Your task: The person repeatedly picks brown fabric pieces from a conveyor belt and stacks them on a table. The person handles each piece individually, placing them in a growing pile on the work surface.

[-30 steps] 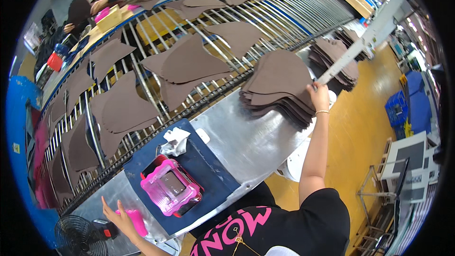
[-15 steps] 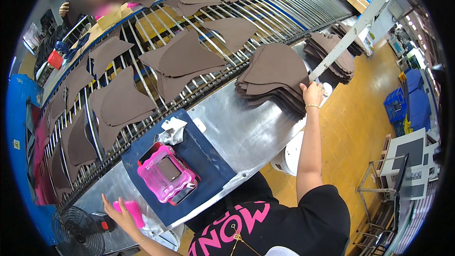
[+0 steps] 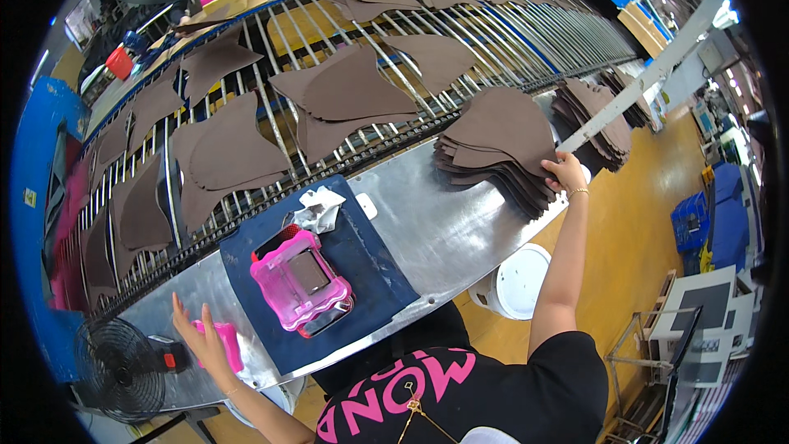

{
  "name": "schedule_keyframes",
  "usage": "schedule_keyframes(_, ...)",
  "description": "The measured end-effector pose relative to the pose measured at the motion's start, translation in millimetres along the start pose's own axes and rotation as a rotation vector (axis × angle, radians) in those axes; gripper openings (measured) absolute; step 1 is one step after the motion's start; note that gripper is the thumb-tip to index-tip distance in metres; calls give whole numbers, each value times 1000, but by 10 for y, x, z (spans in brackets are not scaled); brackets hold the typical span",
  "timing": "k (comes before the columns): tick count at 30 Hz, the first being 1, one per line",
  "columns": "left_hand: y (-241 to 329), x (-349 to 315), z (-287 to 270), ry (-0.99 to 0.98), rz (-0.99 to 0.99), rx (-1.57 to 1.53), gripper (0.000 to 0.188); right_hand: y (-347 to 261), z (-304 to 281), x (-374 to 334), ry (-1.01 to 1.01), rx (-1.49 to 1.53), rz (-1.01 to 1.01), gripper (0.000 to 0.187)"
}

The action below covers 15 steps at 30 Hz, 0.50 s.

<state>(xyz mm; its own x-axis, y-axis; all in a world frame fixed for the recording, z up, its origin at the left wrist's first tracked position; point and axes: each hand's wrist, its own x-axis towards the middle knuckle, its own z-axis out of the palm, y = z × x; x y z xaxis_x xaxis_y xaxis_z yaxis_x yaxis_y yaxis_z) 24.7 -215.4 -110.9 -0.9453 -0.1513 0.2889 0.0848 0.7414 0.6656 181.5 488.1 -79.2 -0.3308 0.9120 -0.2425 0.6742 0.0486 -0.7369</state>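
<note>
My right hand (image 3: 565,173) is at the right edge of a stack of brown cut pieces (image 3: 497,127), its fingers bent and closed on the edge of the upper layers. How many layers it grips is hidden. The stack is fanned, with its lower layers stepping out toward the near side of the metal table. Out to the left, my left hand (image 3: 205,337) is raised with its fingers spread, holding nothing. Just behind it lies a bright pink object (image 3: 228,345), partly covered by the hand.
A pink plastic basket (image 3: 300,279) sits on a dark blue mat (image 3: 378,279), beside crumpled white material (image 3: 319,210). Beyond runs a rod conveyor (image 3: 271,123) carrying brown pieces. A black fan (image 3: 123,370) stands at left, a white bucket (image 3: 523,279) below the table. A slanted pole (image 3: 637,86) crosses near another stack (image 3: 596,119).
The view has shifted, so the table and stacks sit further right. My right hand stays at the stack's edge; my left hand stays spread. Across the conveyor, another person's hand now reaches over a brown piece.
</note>
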Motion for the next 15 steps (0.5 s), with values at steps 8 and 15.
schedule_keyframes(8, 260, 46, 97, -29, 10, -152, 55, -636, -24, -489, 121, -307, -312, 36)
schedule_keyframes(15, 695, 106, 144, -37, 76, -359, 48, -1469, 164, -1431, -116, 230, -745, 24)
